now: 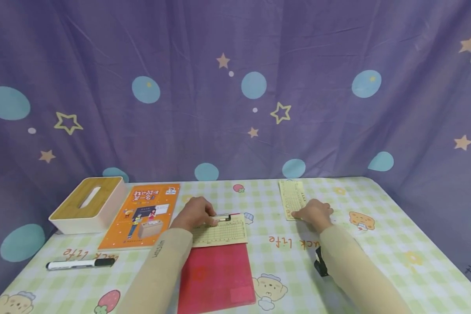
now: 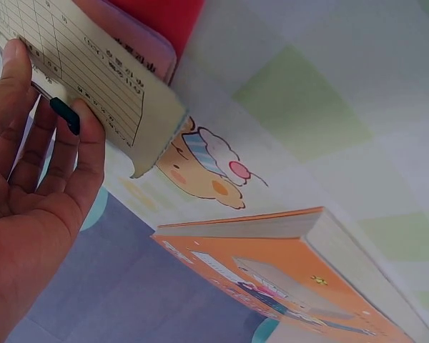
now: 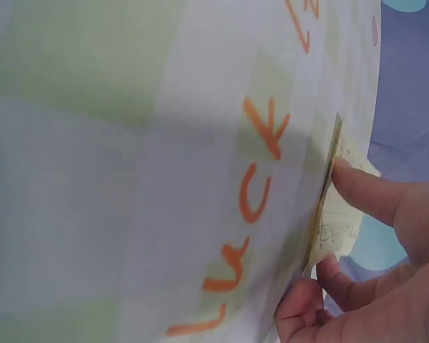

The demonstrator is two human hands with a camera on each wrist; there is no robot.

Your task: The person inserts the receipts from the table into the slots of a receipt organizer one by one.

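A red folder [image 1: 220, 274] lies in the middle of the table, with a yellow printed form [image 1: 231, 233] over its far part. At the form's far edge sits a wire clip with black ends [image 1: 223, 218]. My left hand [image 1: 194, 213] pinches this clip [image 2: 63, 114], with the thumb pressing against it in the left wrist view. Farther right lies a second yellow printed sheet [image 1: 292, 198]. My right hand [image 1: 315, 213] grips its near edge between thumb and fingers; the sheet [image 3: 343, 207] appears edge-on in the right wrist view.
Left of the folder lies an orange book [image 1: 141, 218], beside a tissue box [image 1: 88, 205] with a wooden lid. A marker [image 1: 80, 264] rests at the front left. Partly hidden by the right sleeve is a black object [image 1: 320, 261]. A purple curtain [image 1: 204, 109] hangs behind the table.
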